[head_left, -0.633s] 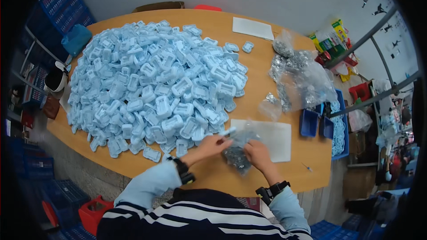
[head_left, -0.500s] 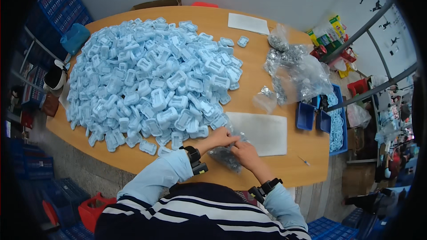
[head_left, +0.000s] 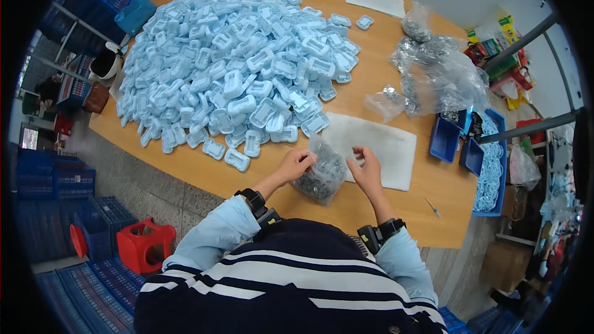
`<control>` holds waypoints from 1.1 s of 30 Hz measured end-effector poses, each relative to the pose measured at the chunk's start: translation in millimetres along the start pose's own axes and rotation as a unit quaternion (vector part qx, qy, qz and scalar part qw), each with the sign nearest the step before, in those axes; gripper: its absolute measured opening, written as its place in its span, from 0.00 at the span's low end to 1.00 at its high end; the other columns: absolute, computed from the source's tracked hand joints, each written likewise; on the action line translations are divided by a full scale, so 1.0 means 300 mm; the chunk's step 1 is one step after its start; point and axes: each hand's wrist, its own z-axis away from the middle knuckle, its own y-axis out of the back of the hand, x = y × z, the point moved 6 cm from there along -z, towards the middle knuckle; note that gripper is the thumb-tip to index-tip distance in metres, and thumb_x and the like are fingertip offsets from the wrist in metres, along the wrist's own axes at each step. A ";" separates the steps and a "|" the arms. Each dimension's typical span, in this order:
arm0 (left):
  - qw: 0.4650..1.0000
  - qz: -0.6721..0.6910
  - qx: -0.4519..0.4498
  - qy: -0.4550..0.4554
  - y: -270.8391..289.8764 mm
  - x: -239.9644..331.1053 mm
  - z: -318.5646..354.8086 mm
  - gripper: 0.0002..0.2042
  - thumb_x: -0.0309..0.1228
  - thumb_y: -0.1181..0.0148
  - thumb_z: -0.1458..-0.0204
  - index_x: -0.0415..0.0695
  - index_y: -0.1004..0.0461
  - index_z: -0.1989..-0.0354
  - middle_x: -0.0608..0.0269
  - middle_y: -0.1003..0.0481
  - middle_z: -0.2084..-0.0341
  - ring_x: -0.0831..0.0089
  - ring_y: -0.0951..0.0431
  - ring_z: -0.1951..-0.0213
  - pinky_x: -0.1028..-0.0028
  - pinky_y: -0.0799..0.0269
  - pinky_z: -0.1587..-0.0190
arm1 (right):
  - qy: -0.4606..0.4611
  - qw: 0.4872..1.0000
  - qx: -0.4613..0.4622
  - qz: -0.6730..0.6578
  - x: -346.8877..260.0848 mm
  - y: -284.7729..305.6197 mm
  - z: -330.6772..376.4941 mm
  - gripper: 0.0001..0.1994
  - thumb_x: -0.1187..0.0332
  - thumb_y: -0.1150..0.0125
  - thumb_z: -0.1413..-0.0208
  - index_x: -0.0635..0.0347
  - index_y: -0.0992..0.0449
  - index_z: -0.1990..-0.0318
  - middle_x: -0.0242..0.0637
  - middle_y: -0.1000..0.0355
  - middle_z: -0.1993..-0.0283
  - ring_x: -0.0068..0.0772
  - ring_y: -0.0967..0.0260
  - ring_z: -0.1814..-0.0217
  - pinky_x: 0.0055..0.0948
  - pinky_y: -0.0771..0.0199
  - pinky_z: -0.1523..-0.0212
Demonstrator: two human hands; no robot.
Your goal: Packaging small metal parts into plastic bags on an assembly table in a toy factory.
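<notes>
A clear plastic bag (head_left: 323, 180) of small dark metal-looking parts lies at the table's near edge, partly over the corner of a white sheet. My left hand (head_left: 297, 164) is closed on the bag's left side, pinching the film between thumb and fingers. Just right of the bag, my right hand (head_left: 367, 170) is open above the white sheet (head_left: 390, 148), thumb and fingers apart with nothing between them. A large heap of light blue plastic pieces (head_left: 232, 83) spreads to the left, its nearest pieces close to my left hand.
Several bags of shiny metal parts (head_left: 442, 77) lie at the far right, near a smaller bag (head_left: 387, 102). Blue bins (head_left: 444, 139) and a blue crate of pale blue loops (head_left: 489, 167) line the right edge. A thin pointed tool (head_left: 432, 207) lies near the right corner. A red stool (head_left: 145, 245) stands lower left.
My hands were together at the bag's top; now they are apart, the right one moved off rightward. More of the bag shows between them. The whole view has shifted, with the table higher in it.
</notes>
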 end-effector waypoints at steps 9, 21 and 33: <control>0.971 -0.167 0.111 -0.127 0.084 -0.018 -0.036 0.13 0.40 0.47 0.49 0.43 0.29 0.77 0.62 0.30 0.68 0.79 0.31 0.65 0.75 0.34 0.66 | -0.041 0.983 -0.175 0.039 0.114 -0.152 -0.031 0.07 0.70 0.42 0.54 0.65 0.31 0.73 0.45 0.30 0.69 0.38 0.31 0.69 0.34 0.33 0.67; 0.998 0.001 0.024 0.063 0.091 -0.047 -0.160 0.30 0.35 0.42 0.55 0.42 0.47 0.44 0.62 0.34 0.64 0.75 0.31 0.67 0.76 0.34 0.69 | -0.058 0.977 -0.206 0.019 0.175 -0.233 -0.006 0.12 0.69 0.43 0.55 0.63 0.33 0.62 0.42 0.30 0.69 0.31 0.32 0.72 0.28 0.32 0.69; 0.999 -0.027 -0.019 0.039 0.080 -0.121 -0.309 0.26 0.32 0.39 0.59 0.42 0.38 0.48 0.63 0.32 0.63 0.77 0.34 0.64 0.79 0.37 0.62 | 0.057 0.984 -0.169 0.023 -0.001 -0.109 0.008 0.05 0.71 0.48 0.52 0.61 0.35 0.70 0.46 0.36 0.70 0.50 0.39 0.64 0.39 0.37 0.65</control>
